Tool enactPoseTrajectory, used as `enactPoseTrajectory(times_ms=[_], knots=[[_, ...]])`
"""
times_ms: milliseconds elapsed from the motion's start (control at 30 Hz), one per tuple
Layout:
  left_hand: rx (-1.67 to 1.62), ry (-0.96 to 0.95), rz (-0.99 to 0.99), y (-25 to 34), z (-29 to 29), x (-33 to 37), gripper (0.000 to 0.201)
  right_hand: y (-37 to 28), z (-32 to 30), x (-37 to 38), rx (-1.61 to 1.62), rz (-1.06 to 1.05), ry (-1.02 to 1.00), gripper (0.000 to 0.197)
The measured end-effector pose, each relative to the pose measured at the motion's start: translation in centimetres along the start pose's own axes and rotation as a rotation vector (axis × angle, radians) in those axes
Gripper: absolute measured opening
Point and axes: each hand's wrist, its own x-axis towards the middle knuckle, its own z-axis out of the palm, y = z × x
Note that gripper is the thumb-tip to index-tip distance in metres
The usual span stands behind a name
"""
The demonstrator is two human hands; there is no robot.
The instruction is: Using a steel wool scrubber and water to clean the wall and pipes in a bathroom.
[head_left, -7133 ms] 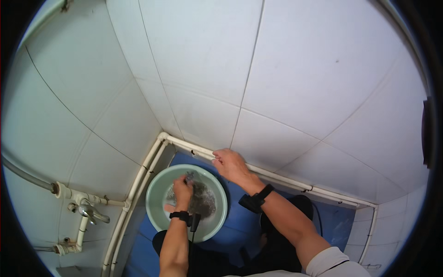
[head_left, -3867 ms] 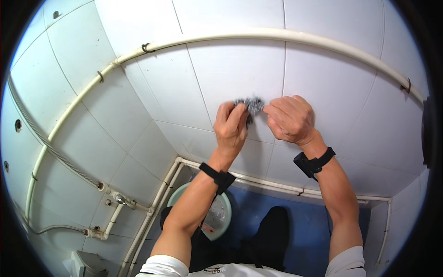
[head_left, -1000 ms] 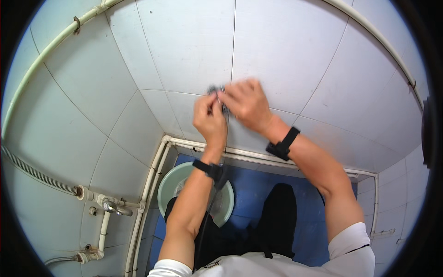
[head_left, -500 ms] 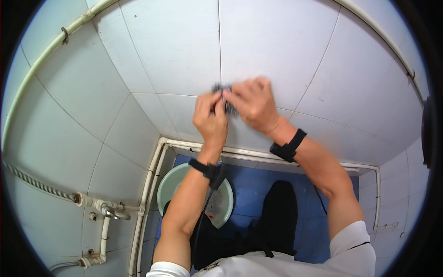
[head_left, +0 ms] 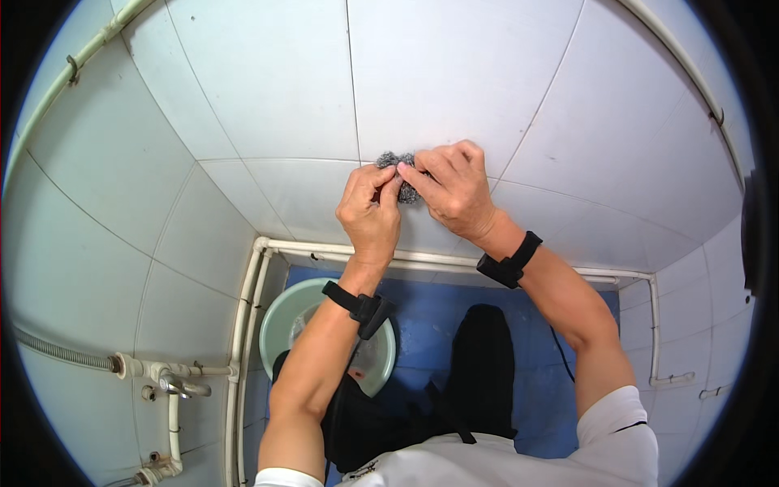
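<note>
While both hands pinch the steel wool pad (head_left: 399,173) against the wall tile (head_left: 454,73), left hand (head_left: 369,213) grips below-left, right hand (head_left: 454,191) closes over its right side.

Both hands, the left hand (head_left: 369,213) and right hand (head_left: 454,191), are pressed together at the tiled wall (head_left: 260,89) around a grey scouring pad (head_left: 399,172), so nothing fits between them. The tiles above and to either side lie bare and open. Lower down, white pipes (head_left: 324,247) run along the wall's foot, a tap (head_left: 174,381) juts out at left, and a green basin (head_left: 286,325) fills the blue floor (head_left: 422,304) corner.
</note>
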Motion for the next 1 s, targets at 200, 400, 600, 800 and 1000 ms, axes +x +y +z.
enactPoseTrajectory(times_ms=[200, 400, 600, 800, 1000], knots=[[0.054, 0.068, 0.309, 4.2, 3.0, 5.9, 0.014, 3.3, -3.7, 5.6, -0.197, -0.012, 0.167, 0.017], [0.157, -0.032, 0.169, 1.5, 2.0, 0.3, 0.017, 1.3, -2.4, -1.0, -0.102, 0.064, 0.075, 0.017], [0.107, -0.017, 0.272, 4.0, 5.0, 2.0, 0.016, 3.1, -5.0, 0.3, -0.164, 0.110, 0.173, 0.020], [0.098, -0.060, 0.342, 5.1, 7.4, 0.3, 0.018, 3.7, -6.2, -2.8, -0.210, 0.204, 0.199, 0.029], [0.110, -0.106, 0.292, 5.4, 8.2, -1.6, 0.019, 3.9, -8.3, -3.6, -0.008, 0.245, 0.135, 0.028]])
